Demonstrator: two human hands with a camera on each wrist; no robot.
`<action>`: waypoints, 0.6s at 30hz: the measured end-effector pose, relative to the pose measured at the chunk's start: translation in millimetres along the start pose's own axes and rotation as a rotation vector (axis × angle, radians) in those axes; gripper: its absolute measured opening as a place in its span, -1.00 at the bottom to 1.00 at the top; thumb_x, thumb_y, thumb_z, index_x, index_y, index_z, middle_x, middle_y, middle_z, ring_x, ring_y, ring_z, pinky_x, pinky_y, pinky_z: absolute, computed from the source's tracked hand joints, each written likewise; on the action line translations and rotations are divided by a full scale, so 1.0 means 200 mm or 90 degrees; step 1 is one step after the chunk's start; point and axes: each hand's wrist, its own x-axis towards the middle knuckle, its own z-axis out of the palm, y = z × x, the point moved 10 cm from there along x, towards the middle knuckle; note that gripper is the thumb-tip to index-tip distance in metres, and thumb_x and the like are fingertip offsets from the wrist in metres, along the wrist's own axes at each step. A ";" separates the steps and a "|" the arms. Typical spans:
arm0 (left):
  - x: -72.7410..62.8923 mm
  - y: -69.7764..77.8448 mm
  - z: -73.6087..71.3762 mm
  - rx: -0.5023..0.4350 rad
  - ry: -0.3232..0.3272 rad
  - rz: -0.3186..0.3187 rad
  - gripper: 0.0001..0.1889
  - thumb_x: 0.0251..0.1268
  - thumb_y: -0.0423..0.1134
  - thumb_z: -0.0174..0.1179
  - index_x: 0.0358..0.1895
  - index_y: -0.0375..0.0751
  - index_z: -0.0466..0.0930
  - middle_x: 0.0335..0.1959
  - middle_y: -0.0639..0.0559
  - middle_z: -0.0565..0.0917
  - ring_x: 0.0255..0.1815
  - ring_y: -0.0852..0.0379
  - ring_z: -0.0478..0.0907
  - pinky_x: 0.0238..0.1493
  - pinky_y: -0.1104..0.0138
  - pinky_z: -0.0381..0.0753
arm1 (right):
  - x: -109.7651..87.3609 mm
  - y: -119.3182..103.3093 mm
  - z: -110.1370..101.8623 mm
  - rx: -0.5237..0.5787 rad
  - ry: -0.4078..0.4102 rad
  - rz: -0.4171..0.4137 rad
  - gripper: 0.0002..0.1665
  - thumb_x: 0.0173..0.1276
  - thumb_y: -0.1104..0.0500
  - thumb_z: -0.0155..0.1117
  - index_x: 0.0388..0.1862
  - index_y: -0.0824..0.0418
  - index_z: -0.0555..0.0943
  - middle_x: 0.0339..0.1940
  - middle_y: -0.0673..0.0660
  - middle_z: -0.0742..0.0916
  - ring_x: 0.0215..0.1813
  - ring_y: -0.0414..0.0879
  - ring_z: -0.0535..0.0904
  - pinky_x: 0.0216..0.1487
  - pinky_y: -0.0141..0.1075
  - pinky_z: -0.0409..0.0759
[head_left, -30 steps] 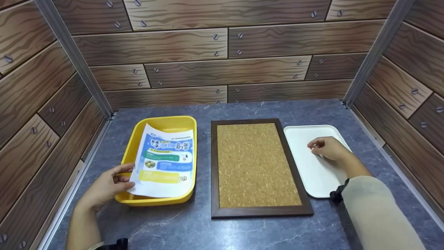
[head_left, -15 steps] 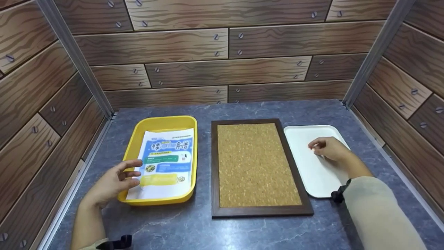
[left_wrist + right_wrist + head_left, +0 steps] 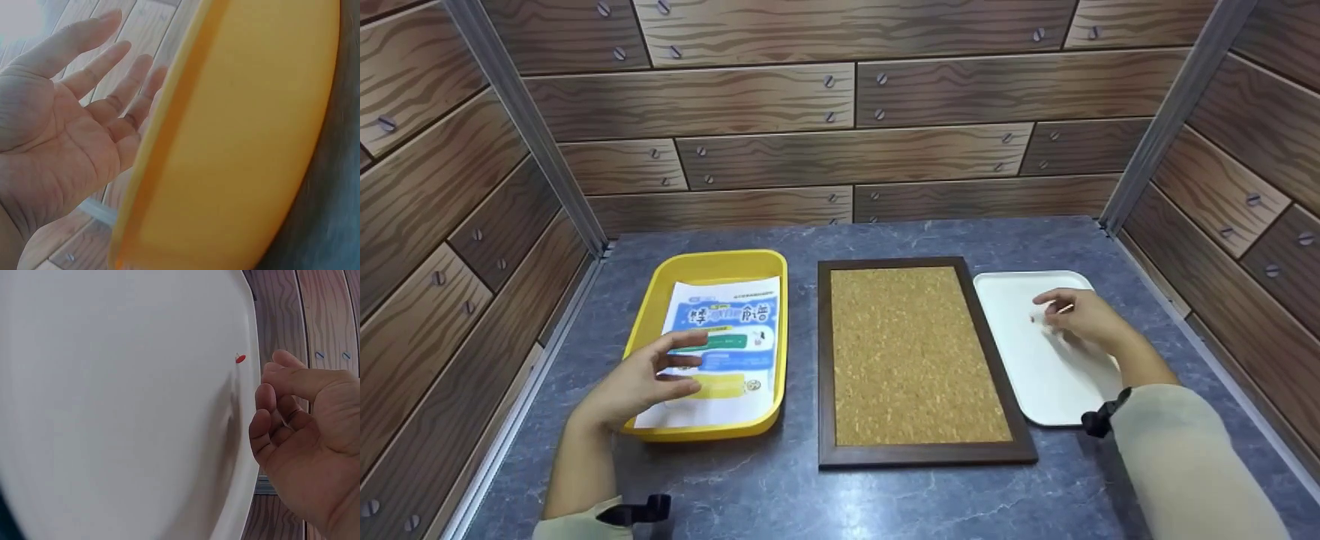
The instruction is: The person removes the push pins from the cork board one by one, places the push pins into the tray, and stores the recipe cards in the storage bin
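Observation:
In the head view my left hand (image 3: 641, 379) hovers over the near left part of a yellow tray (image 3: 780, 352), its fingers spread and holding nothing. Inside that tray lies a printed paper sheet (image 3: 735, 292) with blue, green and yellow blocks. The left wrist view shows the palm (image 3: 62, 129) beside the tray's outer wall (image 3: 242, 129). Over a white tray (image 3: 1012, 289) is my right hand (image 3: 1087, 319), fingers loosely bent. Near its fingertips, apart from them, is a tiny red item (image 3: 241, 358) on the white surface, too small to identify surely.
A cork board (image 3: 915, 360) in a dark brown frame lies between the two trays. Everything rests on a dark blue marbled tabletop (image 3: 750, 495). Wood-patterned walls (image 3: 840, 161) close off the back and sides.
My left hand has released the paper, which now lies flatter in the yellow tray, and has moved right above it. My right hand has shifted slightly right, away from the red item.

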 end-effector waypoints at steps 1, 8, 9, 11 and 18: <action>0.01 0.02 0.01 0.005 0.000 0.003 -0.19 0.37 -0.17 0.51 0.64 -0.08 0.35 0.66 -0.16 0.36 0.57 -0.31 0.38 0.21 0.33 0.75 | 0.00 -0.02 -0.01 0.002 0.000 -0.001 -0.50 0.55 0.32 0.32 0.40 0.44 0.57 -0.13 0.11 0.69 -0.27 -0.22 0.62 -0.28 -0.36 0.62; 0.12 0.15 0.08 0.023 0.008 0.026 -0.25 0.40 -0.24 0.48 0.61 -0.01 0.40 0.64 -0.12 0.42 0.53 -0.19 0.47 0.22 0.33 0.75 | 0.00 -0.20 0.02 -0.049 -0.035 -0.018 -0.48 0.69 0.10 0.22 0.47 0.34 0.55 0.11 0.32 0.71 -0.09 -0.17 0.63 -0.11 -0.29 0.67; 0.13 0.17 0.09 0.027 0.008 0.026 -0.26 0.40 -0.24 0.49 0.60 0.00 0.41 0.63 -0.10 0.43 0.53 -0.19 0.47 0.23 0.32 0.75 | 0.00 -0.23 0.03 -0.056 -0.044 -0.022 -0.47 0.71 0.08 0.20 0.49 0.34 0.54 0.16 0.37 0.70 -0.07 -0.15 0.64 -0.07 -0.26 0.67; 0.17 0.21 0.13 0.043 0.006 0.029 -0.27 0.39 -0.23 0.50 0.59 0.02 0.43 0.60 -0.10 0.46 0.53 -0.19 0.48 0.25 0.29 0.75 | -0.01 -0.29 0.05 -0.067 -0.068 -0.028 -0.44 0.73 0.04 0.16 0.53 0.33 0.50 0.27 0.44 0.66 -0.02 -0.10 0.66 0.01 -0.19 0.68; 0.26 0.39 0.25 0.124 0.019 0.055 -0.28 0.40 -0.15 0.51 0.58 0.12 0.45 0.59 -0.08 0.47 0.54 -0.22 0.51 0.44 -0.05 0.65 | -0.07 -0.51 0.17 -0.088 -0.148 -0.018 -0.31 0.77 -0.11 0.05 0.63 0.30 0.37 0.49 0.54 0.51 0.38 0.43 0.56 0.37 0.29 0.60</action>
